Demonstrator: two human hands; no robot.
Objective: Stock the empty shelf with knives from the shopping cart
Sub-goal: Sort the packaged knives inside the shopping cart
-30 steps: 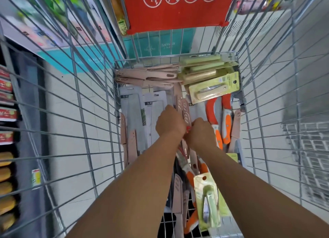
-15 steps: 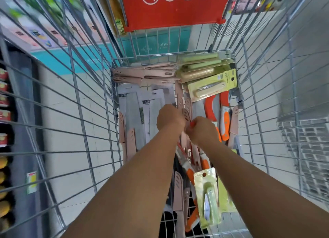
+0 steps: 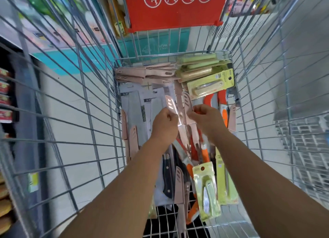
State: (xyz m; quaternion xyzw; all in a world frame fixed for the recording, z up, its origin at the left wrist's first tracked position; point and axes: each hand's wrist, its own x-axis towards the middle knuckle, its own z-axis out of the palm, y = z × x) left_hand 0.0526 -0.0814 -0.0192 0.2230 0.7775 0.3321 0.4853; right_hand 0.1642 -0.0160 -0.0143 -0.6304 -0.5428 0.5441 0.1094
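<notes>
Both my arms reach down into the wire shopping cart [image 3: 99,123]. My left hand [image 3: 164,125] is shut on a pink sheathed knife [image 3: 171,105], its slotted tip pointing away from me. My right hand [image 3: 207,121] is shut on a second pink sheathed knife [image 3: 187,104] right beside the first. The two knives are lifted a little above the pile and almost touch near the handles. Under the hands lie several more knives: pink sheathed ones [image 3: 147,73], orange-handled ones [image 3: 222,102], and grey carded blades [image 3: 135,113].
Green blister packs [image 3: 208,189] lie near me in the cart, others [image 3: 210,84] at the far right corner. A red warning flap [image 3: 172,8] hangs on the cart's far end. Shelving with goods [image 3: 5,98] stands at the left, outside the cart.
Both hands have risen out of the pile, each with a pink sheathed knife now clearly lifted and showing above the fists. The view shifted slightly.
</notes>
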